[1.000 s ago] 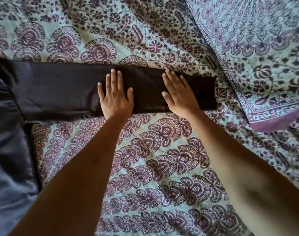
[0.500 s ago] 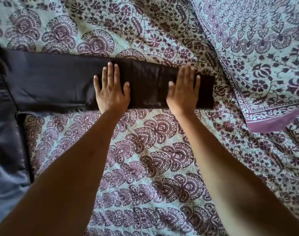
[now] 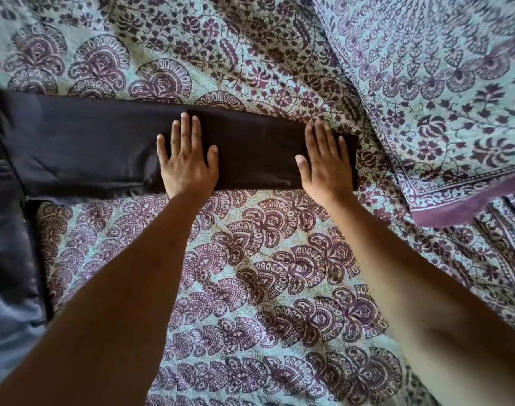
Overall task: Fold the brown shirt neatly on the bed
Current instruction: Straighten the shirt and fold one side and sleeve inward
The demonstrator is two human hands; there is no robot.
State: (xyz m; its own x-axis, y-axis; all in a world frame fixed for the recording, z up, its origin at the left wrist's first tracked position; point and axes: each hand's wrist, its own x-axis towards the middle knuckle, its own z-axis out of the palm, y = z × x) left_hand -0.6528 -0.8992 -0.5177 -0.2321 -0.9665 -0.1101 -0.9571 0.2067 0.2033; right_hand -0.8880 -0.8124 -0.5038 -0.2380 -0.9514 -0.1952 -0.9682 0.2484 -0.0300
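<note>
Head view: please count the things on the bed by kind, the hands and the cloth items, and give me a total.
Hands pressed flat on the shirt: 2, left hand and right hand
Brown shirt, folded into a long strip: 1
Patterned bedspread: 1
Matching patterned pillow: 1
Total: 5

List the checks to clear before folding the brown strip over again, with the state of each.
1. Left hand flat on the brown shirt, near its middle: ok.
2. Right hand flat at the strip's right end: ok.
3. Strip between the hands lies smooth, no bunching: ok.
4. Near long edge straight along its whole length: not ok; left of the left hand it dips and shows a loose flap.
5. Left end of the shirt squared up: cannot tell; it runs out of view.
6. Bedspread near the strip free of other things: ok; the pillow lies to the right, apart from the strip.
</note>
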